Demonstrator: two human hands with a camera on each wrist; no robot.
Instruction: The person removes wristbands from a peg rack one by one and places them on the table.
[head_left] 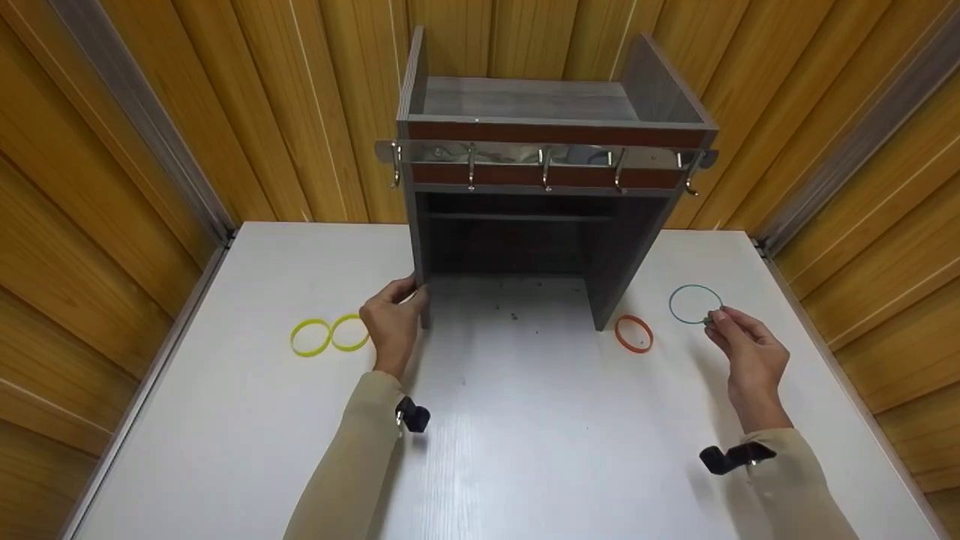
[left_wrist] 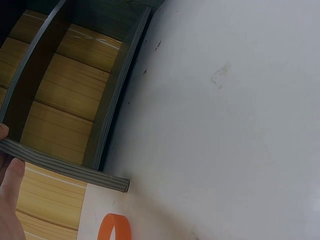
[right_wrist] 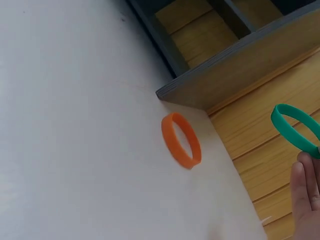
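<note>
On the left, my left hand (head_left: 390, 322) grips the front edge of the grey shelf unit's side panel (head_left: 418, 255), thumb and fingers on its two faces. My right hand (head_left: 754, 360) pinches a green silicone wristband (right_wrist: 292, 136) at its near edge. The band is held up to the right of the shelf and shows nearly edge-thin in the head view. An orange wristband (right_wrist: 172, 142) lies on the white table close to the shelf's right front corner. Two yellow wristbands (head_left: 307, 354) lie side by side left of my left hand.
A clear strip with several metal hooks (head_left: 547, 169) runs across the shelf's front, over a red-brown board (head_left: 555, 133). The white table (head_left: 525, 435) has small dark specks under the shelf. Yellow wood-look walls (head_left: 112, 225) enclose the back and sides.
</note>
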